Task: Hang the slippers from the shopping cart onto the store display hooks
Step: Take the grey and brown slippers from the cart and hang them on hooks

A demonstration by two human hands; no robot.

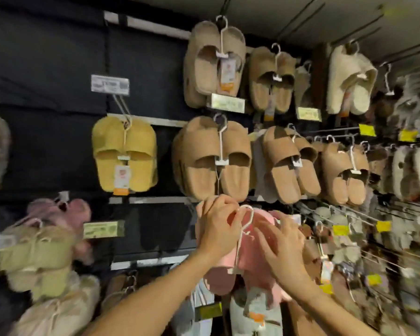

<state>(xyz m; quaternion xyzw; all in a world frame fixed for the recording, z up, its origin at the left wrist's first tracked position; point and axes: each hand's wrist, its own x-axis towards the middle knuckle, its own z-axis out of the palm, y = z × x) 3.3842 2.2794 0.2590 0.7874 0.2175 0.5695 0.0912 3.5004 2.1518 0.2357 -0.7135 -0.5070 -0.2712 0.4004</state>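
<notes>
A pair of pink slippers [249, 258] on a white plastic hanger [245, 226] is held up against the display wall, just below a hanging tan pair [211, 161]. My left hand [217, 226] pinches the hanger's hook at the top. My right hand [283, 248] lies over the right side of the pink pair, fingers curled on it. The display hook behind the pink slippers is hidden by my hands. No shopping cart is in view.
The wall is full of hanging slippers: a yellow pair [124, 154] at left, beige pairs [214, 64] above, brown pairs [289, 163] to the right, fluffy ones [41, 253] at lower left. Bare metal hooks [349, 214] jut out at right. Price tags [109, 84] hang on rails.
</notes>
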